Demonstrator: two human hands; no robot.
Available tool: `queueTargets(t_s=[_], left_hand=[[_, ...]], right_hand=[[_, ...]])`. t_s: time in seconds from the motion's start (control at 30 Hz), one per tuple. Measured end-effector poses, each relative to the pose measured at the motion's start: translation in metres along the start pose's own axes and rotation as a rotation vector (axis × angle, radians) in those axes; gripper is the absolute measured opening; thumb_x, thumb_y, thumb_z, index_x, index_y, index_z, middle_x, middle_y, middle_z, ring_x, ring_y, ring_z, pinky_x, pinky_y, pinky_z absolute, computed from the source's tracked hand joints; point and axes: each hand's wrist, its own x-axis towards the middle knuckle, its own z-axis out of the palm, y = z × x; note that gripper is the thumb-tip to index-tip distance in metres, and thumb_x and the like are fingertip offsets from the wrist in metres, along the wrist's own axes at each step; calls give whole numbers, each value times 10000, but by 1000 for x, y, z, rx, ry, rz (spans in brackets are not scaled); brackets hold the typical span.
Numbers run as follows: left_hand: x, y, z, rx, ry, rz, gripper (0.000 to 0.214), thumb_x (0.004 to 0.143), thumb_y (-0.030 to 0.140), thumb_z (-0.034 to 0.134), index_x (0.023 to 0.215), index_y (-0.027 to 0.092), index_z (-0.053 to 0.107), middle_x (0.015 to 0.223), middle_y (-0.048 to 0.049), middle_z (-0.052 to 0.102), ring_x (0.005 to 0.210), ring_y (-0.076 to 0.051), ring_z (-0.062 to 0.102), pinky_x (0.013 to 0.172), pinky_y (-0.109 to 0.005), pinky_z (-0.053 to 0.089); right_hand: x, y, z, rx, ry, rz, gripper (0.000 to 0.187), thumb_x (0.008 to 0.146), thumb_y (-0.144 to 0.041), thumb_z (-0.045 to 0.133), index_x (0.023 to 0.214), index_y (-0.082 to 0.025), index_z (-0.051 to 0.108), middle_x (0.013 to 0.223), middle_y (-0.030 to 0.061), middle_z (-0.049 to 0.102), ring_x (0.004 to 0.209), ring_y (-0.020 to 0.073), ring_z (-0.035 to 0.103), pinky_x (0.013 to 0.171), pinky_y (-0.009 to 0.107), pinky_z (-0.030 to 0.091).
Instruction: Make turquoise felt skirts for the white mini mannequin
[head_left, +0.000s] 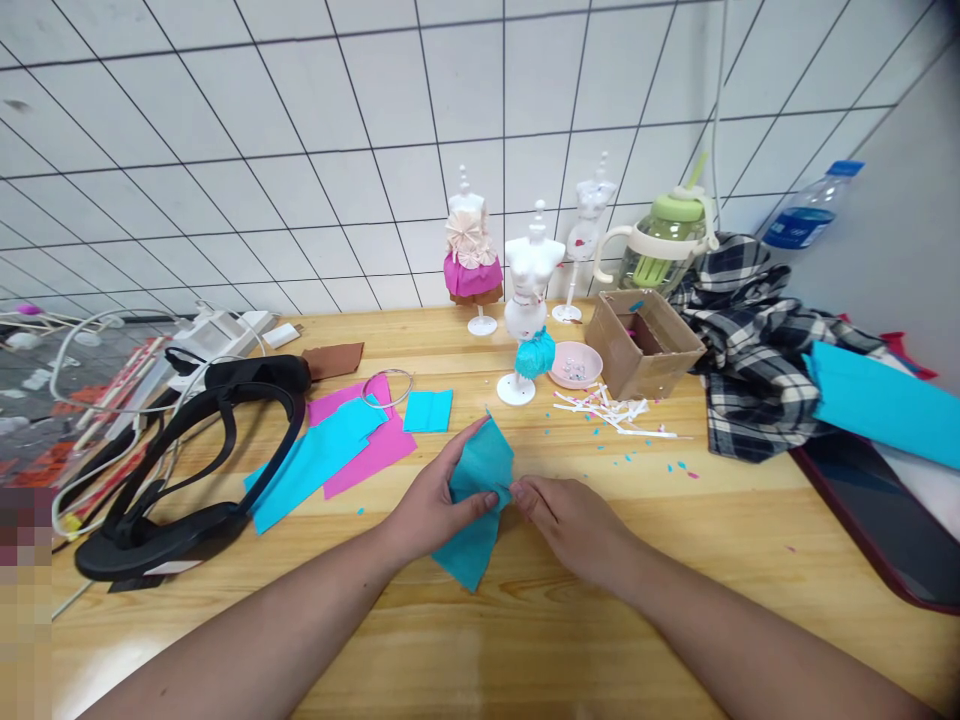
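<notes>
Over the wooden table (525, 640), my left hand (431, 505) grips a piece of teal crepe paper (480, 470) at its pinched middle. My right hand (570, 520) pinches the same paper from the right side, fingertips meeting the left thumb. The paper fans out above and below the pinch. Just behind stands a white doll mannequin (532, 290) with a teal paper skirt (535, 355). Farther back, another mannequin (470, 255) wears a cream and pink paper dress, and a third bare one (589, 225) stands by the wall.
Teal and pink paper sheets (337, 445) lie at left beside a black head strap device (187, 470) and cables. A pink bowl (575, 365), a cardboard box (645, 340), paper scraps, a plaid cloth (750, 340), a green jug (667, 240) and a water bottle (814, 210) stand at right.
</notes>
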Motion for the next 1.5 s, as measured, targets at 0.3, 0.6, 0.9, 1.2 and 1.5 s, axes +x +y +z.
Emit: queueTargets(t_s=[0.3,0.6,0.9,1.2,1.5], left_hand=[[0,-1,-1,55,8,10,834,764,313,690,1478,258,262,1492,-62,403,1334,-304,411,1088,-424,362],[0,1,0,59,-6,45,861,766,274,683,1491,262,219,1524,-60,348,1358,-292,379,1107,-420,342],[1,1,-2,55,85,61,838,758,296,695,1481,284,271,1518,-52,361,1387,-305,332,1142,-449,288],[1,1,-3,72,65,33,826,781,291,672,1486,266,241,1548,-53,296,1400,-283,305,1149,-431,268],[0,0,-1,56,64,50,826,758,254,681,1478,268,275,1528,-58,339,1386,-290,334,1149,-436,268]], right_hand=[[-1,-2,-1,-16,-10,17,483,992,-477,214,810,-208,572,819,50,689,750,194,609,623,277,333],[-2,-3,1,70,-3,23,491,985,-493,208,733,-206,516,709,20,612,669,170,541,600,269,312],[-2,-1,1,147,-9,27,501,978,-513,214,711,-204,504,689,19,594,664,170,520,599,270,308],[0,3,2,190,-16,19,508,970,-544,208,670,-202,435,625,-8,519,612,148,471,576,265,296],[0,2,1,164,-35,21,499,966,-539,224,675,-203,449,651,0,545,630,153,479,585,268,298]])
